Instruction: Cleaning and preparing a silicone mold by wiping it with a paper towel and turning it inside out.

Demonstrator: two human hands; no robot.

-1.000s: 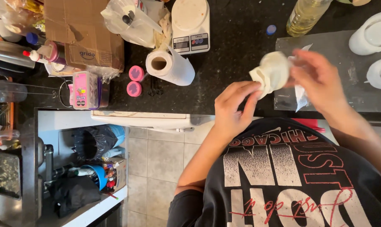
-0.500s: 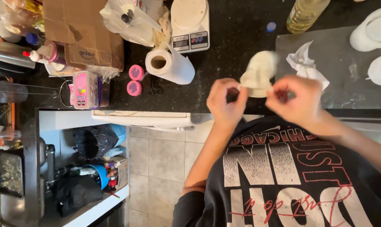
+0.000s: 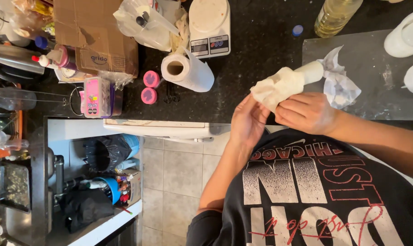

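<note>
Both hands now closed together on the cream, lumpy moulded figure [image 3: 281,84], left hand [image 3: 247,120] cupping, right hand [image 3: 307,113] gripping; crumpled white tissue [image 3: 338,84] dropped at three o'clock on the bench.

— What sits on the dark surface [image 3: 256,54]?
— A paper towel roll [image 3: 184,71], a white kitchen scale [image 3: 209,26], two pink lids [image 3: 149,86].
— Farther left?
— A cardboard box [image 3: 97,34].
</note>
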